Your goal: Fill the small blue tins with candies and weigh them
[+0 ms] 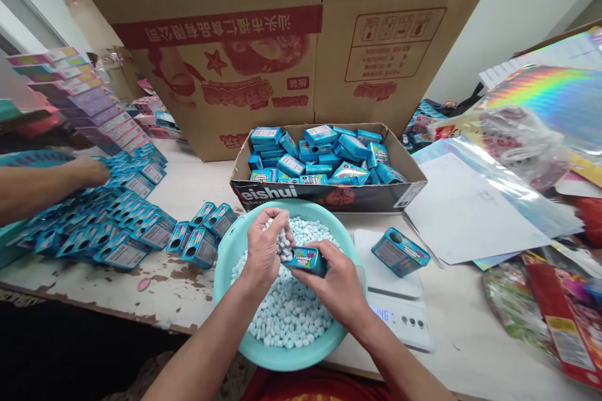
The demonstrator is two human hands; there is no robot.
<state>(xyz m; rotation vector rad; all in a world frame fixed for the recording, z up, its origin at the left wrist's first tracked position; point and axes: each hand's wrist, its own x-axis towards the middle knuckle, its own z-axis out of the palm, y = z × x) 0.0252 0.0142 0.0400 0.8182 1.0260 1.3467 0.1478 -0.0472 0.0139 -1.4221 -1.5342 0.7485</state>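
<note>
My left hand (264,247) is closed round a clump of small white candies (283,243), over the teal basin (229,301). Beside it, my right hand (341,282) grips a blue candy tin (303,257) by its sides, with the tin's hole end turned toward the candies. Loose pale candies (289,319) lie heaped in the basin below both hands. A white digital scale (399,313) stands just right of the basin, its display partly covered by my right wrist. Another blue tin (401,252) with an open round hole rests at the scale's right edge.
Behind the basin, a low cardboard box (329,197) holds many blue tins, with a large carton (310,56) behind it. Rows of open blue tins (136,225) stand at left, where another person's hand (89,172) reaches in. Plastic bags and paper sheets (470,207) cover the right.
</note>
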